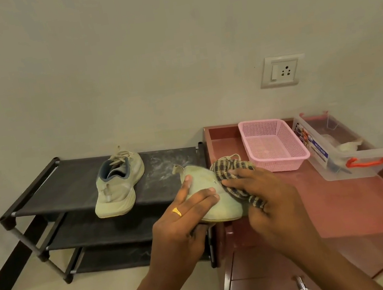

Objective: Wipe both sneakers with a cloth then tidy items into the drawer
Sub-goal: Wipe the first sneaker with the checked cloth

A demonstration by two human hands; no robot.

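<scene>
The pale sneaker (204,179) being cleaned sits tilted between both hands, where the shoe rack (66,188) meets the red cabinet (335,209). The left hand (185,219) grips its side, thumb on top. The right hand (267,198) clutches the striped cloth (225,169), pressed against its upper. The second sneaker (116,185) stands well apart on the rack's top shelf. A pink basket (274,146) and a clear box (354,155) rest on the cabinet.
</scene>
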